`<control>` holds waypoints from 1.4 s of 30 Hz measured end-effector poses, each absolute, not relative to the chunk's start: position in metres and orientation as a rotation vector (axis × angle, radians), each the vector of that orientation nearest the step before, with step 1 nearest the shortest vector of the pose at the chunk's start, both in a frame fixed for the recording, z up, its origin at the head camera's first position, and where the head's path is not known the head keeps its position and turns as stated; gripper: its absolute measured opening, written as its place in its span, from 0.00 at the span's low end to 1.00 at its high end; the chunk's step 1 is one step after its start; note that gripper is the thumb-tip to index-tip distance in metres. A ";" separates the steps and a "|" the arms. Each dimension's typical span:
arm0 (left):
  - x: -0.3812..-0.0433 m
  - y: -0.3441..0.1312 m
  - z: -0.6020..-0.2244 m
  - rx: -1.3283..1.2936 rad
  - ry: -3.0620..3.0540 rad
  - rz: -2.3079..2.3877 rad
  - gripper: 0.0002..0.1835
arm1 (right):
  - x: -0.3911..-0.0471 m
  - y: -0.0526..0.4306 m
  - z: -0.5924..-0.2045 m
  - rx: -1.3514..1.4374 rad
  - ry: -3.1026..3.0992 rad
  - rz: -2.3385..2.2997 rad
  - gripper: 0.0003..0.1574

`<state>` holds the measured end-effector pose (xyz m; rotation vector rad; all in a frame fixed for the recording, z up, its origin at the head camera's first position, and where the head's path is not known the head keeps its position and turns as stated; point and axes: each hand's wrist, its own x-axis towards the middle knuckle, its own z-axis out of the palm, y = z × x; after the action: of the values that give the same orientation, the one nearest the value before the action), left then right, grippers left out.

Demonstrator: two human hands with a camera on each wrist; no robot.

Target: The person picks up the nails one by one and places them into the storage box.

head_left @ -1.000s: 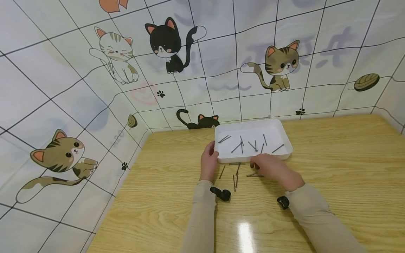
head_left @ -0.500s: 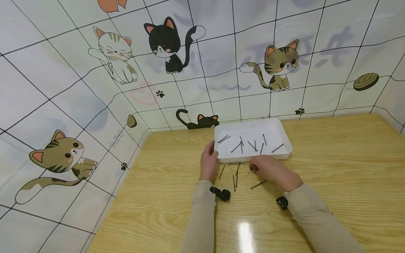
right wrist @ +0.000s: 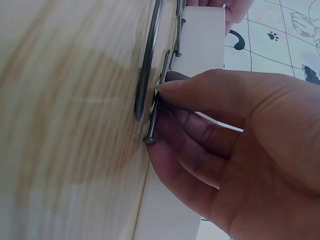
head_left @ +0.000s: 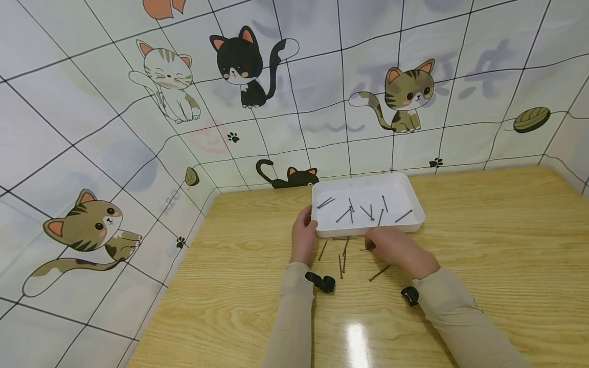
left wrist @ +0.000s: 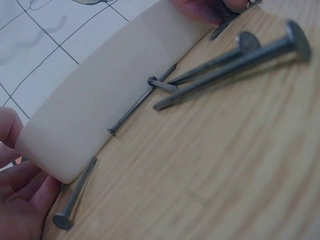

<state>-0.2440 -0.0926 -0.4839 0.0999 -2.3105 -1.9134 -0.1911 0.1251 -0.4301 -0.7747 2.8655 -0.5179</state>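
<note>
A white tray (head_left: 368,186) with several nails scattered on its floor stands against the back wall. My left hand (head_left: 303,237) grips its front left corner, thumb at the rim and fingers low around the wall. Just in front of the tray, my right hand (head_left: 398,250) pinches a steel nail (right wrist: 153,122) between thumb and fingers, close over the wood. The nail's flat head sticks out below the fingers in the right wrist view. One loose nail (head_left: 379,273) lies on the table below the right hand. Several others, including a long nail (left wrist: 225,69), lie between the hands.
The wooden table (head_left: 230,296) carries everything. Behind the tray rises a wall covering (head_left: 322,102) printed with cats and grid lines. Black wrist cameras (head_left: 322,282) sit at both sleeves. Another nail (left wrist: 75,195) lies beside the tray's corner, near the left hand.
The loose nail below the right hand has slid toward the person and turned to a slant. The right hand has shifted only slightly. The left hand and tray have stayed put.
</note>
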 end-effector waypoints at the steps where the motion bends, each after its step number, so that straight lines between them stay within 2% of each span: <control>1: -0.244 -0.093 -0.484 0.099 -2.310 -1.913 0.25 | -0.191 0.125 -0.430 -0.772 2.862 -0.513 0.09; 20: -0.245 -0.092 -0.483 0.091 -2.306 -1.925 0.26 | -0.193 0.126 -0.430 -0.732 2.831 -0.518 0.07; 42: -0.244 -0.093 -0.485 0.089 -2.295 -1.938 0.26 | -0.195 0.129 -0.431 -0.804 2.823 -0.685 0.15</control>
<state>-0.2443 -0.0927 -0.4847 0.0887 -2.2948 -1.9381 -0.1945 0.1289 -0.4313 -0.8043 2.8226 -0.6855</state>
